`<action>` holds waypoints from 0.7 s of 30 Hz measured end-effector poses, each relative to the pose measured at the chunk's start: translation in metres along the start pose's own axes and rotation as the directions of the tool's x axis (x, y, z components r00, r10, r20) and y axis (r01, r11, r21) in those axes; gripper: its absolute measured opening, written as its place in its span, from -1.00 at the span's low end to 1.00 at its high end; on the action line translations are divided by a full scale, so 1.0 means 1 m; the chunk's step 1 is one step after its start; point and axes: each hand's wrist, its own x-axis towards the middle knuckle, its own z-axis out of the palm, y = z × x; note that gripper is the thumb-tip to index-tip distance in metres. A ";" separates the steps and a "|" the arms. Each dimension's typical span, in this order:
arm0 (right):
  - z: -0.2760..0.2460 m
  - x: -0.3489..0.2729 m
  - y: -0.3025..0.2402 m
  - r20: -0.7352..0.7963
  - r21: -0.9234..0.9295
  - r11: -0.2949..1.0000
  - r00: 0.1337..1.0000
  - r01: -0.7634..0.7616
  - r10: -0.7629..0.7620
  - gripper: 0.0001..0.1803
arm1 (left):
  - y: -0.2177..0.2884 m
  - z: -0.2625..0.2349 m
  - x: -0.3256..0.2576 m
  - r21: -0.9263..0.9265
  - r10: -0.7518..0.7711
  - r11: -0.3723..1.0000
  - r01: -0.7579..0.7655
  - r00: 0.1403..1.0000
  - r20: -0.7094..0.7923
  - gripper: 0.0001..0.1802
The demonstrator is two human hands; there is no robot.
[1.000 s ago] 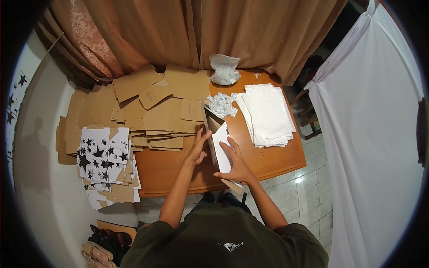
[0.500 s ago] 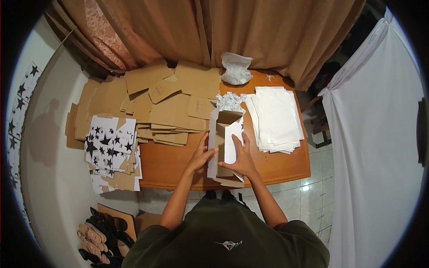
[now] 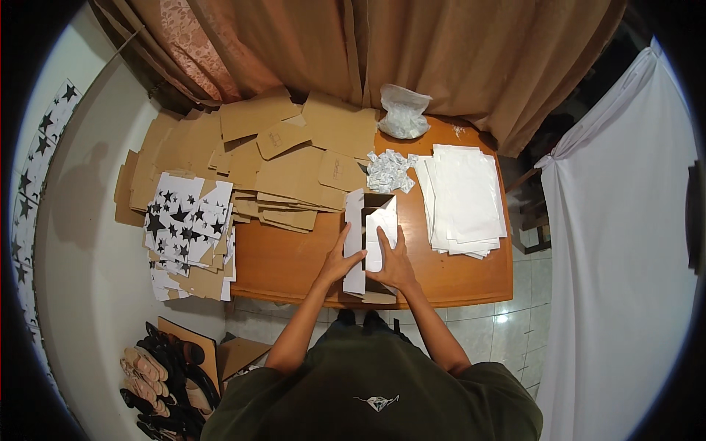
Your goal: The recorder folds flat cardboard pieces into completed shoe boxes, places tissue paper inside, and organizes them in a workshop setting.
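A cardboard box (image 3: 354,278), white on some panels and plain brown inside, stands in front of me near the table's front edge. My left hand (image 3: 339,259) grips its left white side, the thumb reaching over the rim toward the dark gap. On the other side my right hand (image 3: 395,263) presses a white panel that covers much of the opening, its fingers laid along the right edge. Brown flaps stick out at the far and near ends. Just beyond the box lies a heap of small white packets (image 3: 390,170).
Flattened brown cardboard pieces (image 3: 287,176) pile up at the back left, with star-printed white boards (image 3: 184,220) before them. White sheets or envelopes (image 3: 467,195) are stacked on the right. A clear plastic bag (image 3: 404,114) stands at the back. Shoes (image 3: 158,382) sit at lower left.
The white panel under my right hand has swung inward and now covers more of the box's opening. Both hands remain on the box. The whole view has shifted slightly.
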 end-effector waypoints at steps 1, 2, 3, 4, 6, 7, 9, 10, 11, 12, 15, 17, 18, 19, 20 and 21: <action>-0.004 -0.001 -0.002 0.010 -0.018 1.000 1.000 0.020 -0.020 0.31 | 0.001 0.000 -0.001 -0.004 0.009 1.000 -0.009 1.000 -0.015 0.04; -0.007 -0.001 -0.003 0.019 -0.036 0.999 0.999 0.040 -0.039 0.28 | 0.003 -0.002 0.000 -0.007 0.009 1.000 -0.010 1.000 -0.014 0.04; -0.009 0.003 -0.001 0.020 -0.039 0.999 0.999 0.038 -0.037 0.28 | 0.004 -0.005 0.002 -0.017 0.015 1.000 -0.015 1.000 -0.007 0.06; -0.009 0.007 0.001 0.034 -0.006 1.000 0.999 0.015 -0.015 0.23 | 0.003 -0.006 0.000 -0.028 0.020 0.999 -0.020 1.000 0.000 0.07; -0.005 0.004 0.004 0.051 0.024 1.000 0.999 -0.009 0.008 0.18 | -0.004 -0.002 -0.002 -0.002 0.018 1.000 -0.018 1.000 -0.018 0.09; -0.002 0.004 0.007 0.049 -0.020 1.000 0.999 0.010 -0.009 0.12 | -0.003 -0.002 0.001 0.029 0.021 0.999 -0.020 0.999 -0.038 0.10; 0.003 0.006 0.012 0.045 -0.067 0.997 0.999 0.033 -0.030 0.06 | -0.001 -0.004 0.005 0.042 0.015 0.999 -0.013 1.000 -0.026 0.11; 0.005 0.006 0.014 0.045 -0.040 0.999 0.999 -0.005 0.006 0.01 | 0.002 -0.005 0.004 0.057 0.000 0.998 0.000 1.000 -0.011 0.12; 0.006 0.005 0.015 0.046 -0.013 0.999 0.998 -0.041 0.042 -0.04 | 0.005 -0.005 0.004 0.056 0.000 0.998 0.000 1.000 -0.010 0.12; 0.009 0.007 0.019 0.046 -0.015 0.999 0.998 -0.042 0.043 -0.04 | 0.008 -0.003 0.005 0.155 0.016 0.988 -0.013 1.000 -0.016 0.13; 0.015 0.017 0.026 -0.139 -0.218 0.971 0.982 0.098 -0.130 -0.10 | 0.006 0.000 0.008 0.189 0.137 0.974 -0.128 0.990 -0.036 0.14; 0.000 0.033 0.016 -0.066 -0.288 0.949 0.986 0.130 -0.155 -0.11 | 0.001 0.000 0.008 0.122 0.231 0.967 -0.224 0.972 -0.051 0.14; -0.008 0.042 0.008 -0.080 -0.305 0.939 0.978 0.158 -0.191 0.11 | 0.002 -0.002 0.008 0.135 0.202 0.971 -0.199 0.979 -0.013 0.14; -0.021 0.052 -0.001 -0.079 -0.306 0.939 0.978 0.159 -0.192 0.11 | 0.003 -0.003 0.008 0.148 0.173 0.973 -0.176 0.984 0.027 0.14; -0.035 0.064 -0.012 0.036 -0.240 0.968 0.997 0.077 -0.071 0.23 | 0.004 -0.004 0.007 0.148 0.174 0.973 -0.176 0.984 0.024 0.14; -0.043 0.072 -0.017 0.155 -0.186 0.982 0.987 -0.018 0.047 0.35 | 0.006 -0.004 0.006 0.195 0.148 0.969 -0.149 0.989 0.019 0.14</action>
